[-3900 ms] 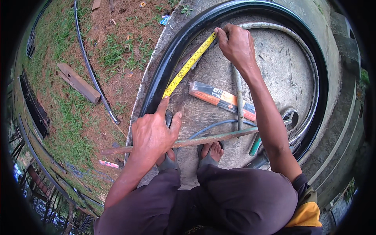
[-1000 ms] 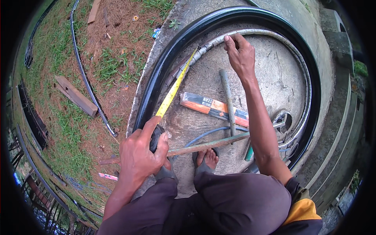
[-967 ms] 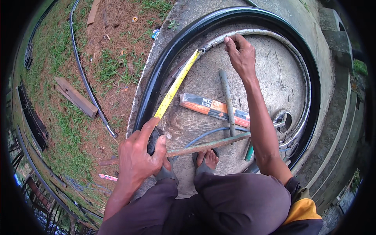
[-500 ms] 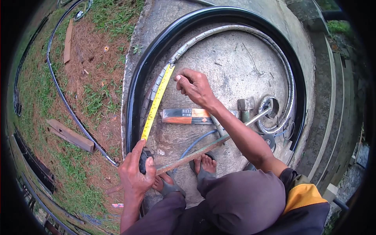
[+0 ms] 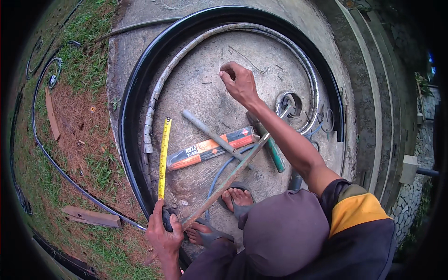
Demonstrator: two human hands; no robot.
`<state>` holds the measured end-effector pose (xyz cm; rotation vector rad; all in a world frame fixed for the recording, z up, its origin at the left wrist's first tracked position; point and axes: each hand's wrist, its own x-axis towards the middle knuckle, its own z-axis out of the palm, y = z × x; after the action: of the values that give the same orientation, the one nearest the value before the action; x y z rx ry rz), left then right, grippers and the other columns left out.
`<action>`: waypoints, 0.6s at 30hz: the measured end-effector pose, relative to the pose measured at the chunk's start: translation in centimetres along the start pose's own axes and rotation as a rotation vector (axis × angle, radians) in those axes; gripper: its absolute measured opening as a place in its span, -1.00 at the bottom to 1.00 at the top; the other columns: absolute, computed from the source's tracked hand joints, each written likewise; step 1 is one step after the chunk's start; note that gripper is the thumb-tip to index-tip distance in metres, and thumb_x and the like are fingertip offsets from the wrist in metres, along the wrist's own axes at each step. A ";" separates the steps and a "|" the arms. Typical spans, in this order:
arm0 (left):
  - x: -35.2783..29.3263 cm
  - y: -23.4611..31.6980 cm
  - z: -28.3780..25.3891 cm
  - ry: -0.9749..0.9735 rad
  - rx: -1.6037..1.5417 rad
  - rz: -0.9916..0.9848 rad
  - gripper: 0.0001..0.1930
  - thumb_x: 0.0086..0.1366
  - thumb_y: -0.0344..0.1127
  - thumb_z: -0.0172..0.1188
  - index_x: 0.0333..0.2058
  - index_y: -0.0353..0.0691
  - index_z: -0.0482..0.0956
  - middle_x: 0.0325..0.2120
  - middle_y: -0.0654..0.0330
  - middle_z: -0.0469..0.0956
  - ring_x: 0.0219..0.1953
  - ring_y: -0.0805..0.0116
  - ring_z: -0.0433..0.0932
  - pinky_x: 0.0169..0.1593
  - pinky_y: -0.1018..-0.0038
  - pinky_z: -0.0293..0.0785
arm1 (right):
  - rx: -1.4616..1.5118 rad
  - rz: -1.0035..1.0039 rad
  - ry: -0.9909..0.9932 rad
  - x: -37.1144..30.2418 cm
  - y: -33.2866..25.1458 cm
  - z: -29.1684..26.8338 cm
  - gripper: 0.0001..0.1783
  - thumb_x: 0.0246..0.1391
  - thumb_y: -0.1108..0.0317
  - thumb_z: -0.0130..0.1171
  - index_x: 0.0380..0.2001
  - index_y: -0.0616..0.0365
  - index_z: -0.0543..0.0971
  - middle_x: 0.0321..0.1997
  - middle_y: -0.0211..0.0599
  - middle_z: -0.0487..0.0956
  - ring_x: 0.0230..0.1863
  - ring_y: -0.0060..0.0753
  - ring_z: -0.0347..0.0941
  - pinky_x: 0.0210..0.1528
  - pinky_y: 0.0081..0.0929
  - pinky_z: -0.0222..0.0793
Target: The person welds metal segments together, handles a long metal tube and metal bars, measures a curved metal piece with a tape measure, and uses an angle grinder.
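Observation:
A tape measure [image 5: 167,219] is held in my left hand [image 5: 164,232], fingers wrapped round its black case. Its yellow blade [image 5: 164,161] is drawn out, pointing away from me with its hooked tip loose. That tip is right of the end of a silvery bent bar with notch-like marks [image 5: 150,126], with a gap between them. My right hand [image 5: 240,85] hovers over the concrete inside the curve, fingers curled, and I see nothing in it. A large glossy black curved rim [image 5: 128,112] surrounds the silvery bar. A long rusty-green bar [image 5: 233,175] slants beneath my right forearm.
An orange and black packet [image 5: 196,154] lies under a grey pipe [image 5: 205,127]. Nearby are a green-handled tool [image 5: 276,156] and a blue cable [image 5: 215,184]. My sandalled feet [image 5: 238,198] stand close by. Grass with wooden pieces [image 5: 93,217] borders the slab; steps [image 5: 373,93] run along the right.
The tape's tip has come away from the silvery bar and now points beside its end. My right hand has moved further from the tip. The view has shifted.

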<state>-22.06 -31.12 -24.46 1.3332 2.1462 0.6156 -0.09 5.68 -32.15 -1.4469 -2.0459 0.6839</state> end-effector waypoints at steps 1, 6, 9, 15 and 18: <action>-0.1 0.0 0.3 0.037 -0.041 -0.002 -0.45 0.23 -0.10 0.13 0.15 -0.26 0.50 -0.22 -0.15 0.60 -0.22 -0.17 0.63 -0.17 0.10 0.54 | 0.028 0.018 -0.002 -0.5 -0.2 -0.1 -0.79 0.12 0.31 0.20 -0.31 0.26 0.62 -0.34 -0.01 0.66 -0.29 -0.06 0.64 -0.18 -0.20 0.52; 0.0 1.0 0.8 0.035 -0.163 -0.043 -0.40 0.33 -0.03 0.08 0.19 -0.39 0.41 0.01 -0.22 0.54 0.01 -0.15 0.57 0.08 0.11 0.46 | 0.245 -0.015 -0.293 -7.3 -3.8 2.9 -0.74 0.22 0.25 0.24 -0.23 0.26 0.63 -0.42 -0.18 0.65 -0.43 -0.41 0.56 -0.32 -0.40 0.48; 0.2 1.1 0.8 0.079 -0.293 -0.085 -0.34 0.37 -0.02 0.05 0.30 -0.34 0.24 0.08 -0.17 0.47 0.03 -0.04 0.54 0.11 0.17 0.42 | 0.411 0.028 -0.696 -11.7 -8.6 5.4 -0.47 0.27 -0.10 0.14 -0.17 0.25 0.61 -0.30 -0.11 0.67 -0.27 -0.24 0.62 -0.20 -0.28 0.51; 1.7 3.3 0.7 0.050 -0.656 -0.223 -0.17 0.36 0.03 0.07 0.42 -0.26 -0.06 -0.12 -0.16 0.56 -0.07 0.11 0.56 0.01 0.26 0.44 | 0.770 -0.021 -0.857 -20.6 -14.4 6.4 -0.10 0.28 -0.31 -0.04 0.42 0.15 0.16 0.16 0.12 0.47 0.14 -0.02 0.47 0.15 -0.17 0.39; 2.4 2.5 -0.8 -0.063 -0.459 -0.173 -0.28 0.33 0.02 0.09 0.33 -0.30 0.18 -0.14 -0.13 0.58 -0.13 0.05 0.60 0.00 0.23 0.46 | 0.973 0.239 -1.078 -18.8 -14.6 5.3 -0.27 0.32 -0.24 -0.03 0.23 0.19 0.38 0.00 -0.03 0.54 0.05 -0.18 0.49 0.09 -0.25 0.38</action>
<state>-21.83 -27.99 -22.80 0.8974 1.8916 0.9131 -8.35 -16.98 -28.74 -0.7267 -1.6076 2.5105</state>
